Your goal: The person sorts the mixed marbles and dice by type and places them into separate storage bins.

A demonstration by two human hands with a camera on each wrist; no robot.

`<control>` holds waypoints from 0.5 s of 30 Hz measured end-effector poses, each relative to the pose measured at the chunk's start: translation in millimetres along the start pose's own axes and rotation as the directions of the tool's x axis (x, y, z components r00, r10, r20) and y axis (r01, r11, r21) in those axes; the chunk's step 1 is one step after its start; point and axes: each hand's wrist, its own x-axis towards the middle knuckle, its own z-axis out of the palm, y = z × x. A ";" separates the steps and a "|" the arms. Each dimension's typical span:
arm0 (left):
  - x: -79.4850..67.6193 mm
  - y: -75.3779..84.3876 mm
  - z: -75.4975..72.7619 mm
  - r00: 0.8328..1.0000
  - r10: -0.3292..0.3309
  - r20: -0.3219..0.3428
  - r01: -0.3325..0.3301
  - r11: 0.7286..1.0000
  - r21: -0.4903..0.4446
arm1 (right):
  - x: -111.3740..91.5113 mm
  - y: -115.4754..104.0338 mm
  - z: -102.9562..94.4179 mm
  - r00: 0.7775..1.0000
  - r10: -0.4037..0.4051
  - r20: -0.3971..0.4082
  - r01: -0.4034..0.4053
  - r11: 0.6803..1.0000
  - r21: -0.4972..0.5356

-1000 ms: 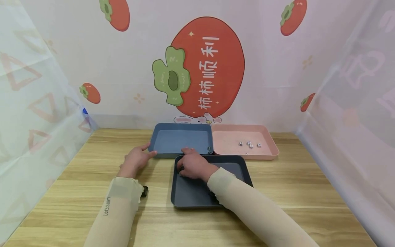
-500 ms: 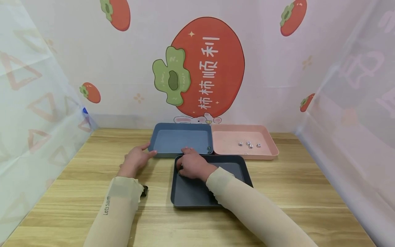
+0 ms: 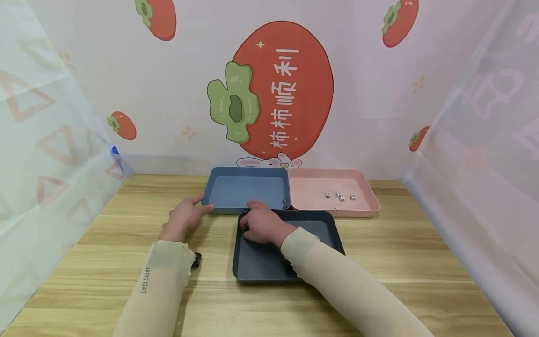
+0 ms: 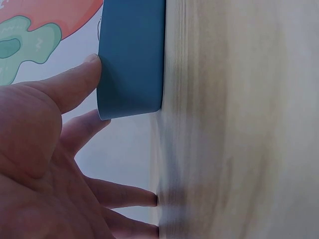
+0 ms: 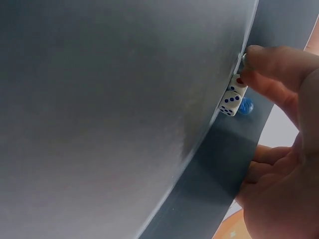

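Note:
My right hand (image 3: 264, 223) is down at the far left corner of the dark grey tray (image 3: 252, 269). In the right wrist view its thumb and a finger pinch a small glassy marble (image 5: 244, 59), mostly hidden by the fingertips. Right beside it lie two white dice (image 5: 230, 103) and a blue marble (image 5: 246, 105), against the tray wall. My left hand (image 3: 186, 216) touches the blue tray (image 3: 236, 211) at its near left corner. Its thumb and index finger (image 4: 92, 119) meet the rim, while other fingertips rest on the table.
A pink tray (image 3: 366, 213) holding several white dice (image 3: 342, 198) adjoins the blue one on its right. Small dark marbles (image 3: 285, 201) sit in the blue tray's near right corner. Behind the wooden table (image 3: 400, 262) hangs a printed cloth (image 3: 362, 121).
Both hands stay almost where they were. The right fingers shift very slightly at the dark tray's corner; the trays and dice keep their places.

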 end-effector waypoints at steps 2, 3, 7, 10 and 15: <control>-0.4 0.2 -0.6 1.000 0.000 0.001 0.000 1.000 0.000 | 0.1 0.0 -0.3 1.000 -0.003 -0.004 0.003 1.000 0.009; -0.2 0.1 -0.8 1.000 -0.001 0.001 0.001 1.000 0.001 | 0.2 0.0 -0.3 1.000 -0.004 -0.008 0.004 1.000 0.013; 0.0 0.7 -0.7 1.000 -0.002 0.001 0.002 1.000 0.004 | 1.0 0.6 0.3 1.000 -0.004 -0.016 0.004 0.999 0.037; 0.3 0.7 -0.4 1.000 -0.002 0.001 0.002 1.000 0.007 | 2.0 2.4 1.5 1.000 -0.004 -0.024 0.005 0.998 0.064; 0.7 0.0 0.8 1.000 -0.001 -0.003 0.001 1.000 0.010 | 1.8 7.9 0.9 0.999 0.003 -0.039 0.005 0.979 0.203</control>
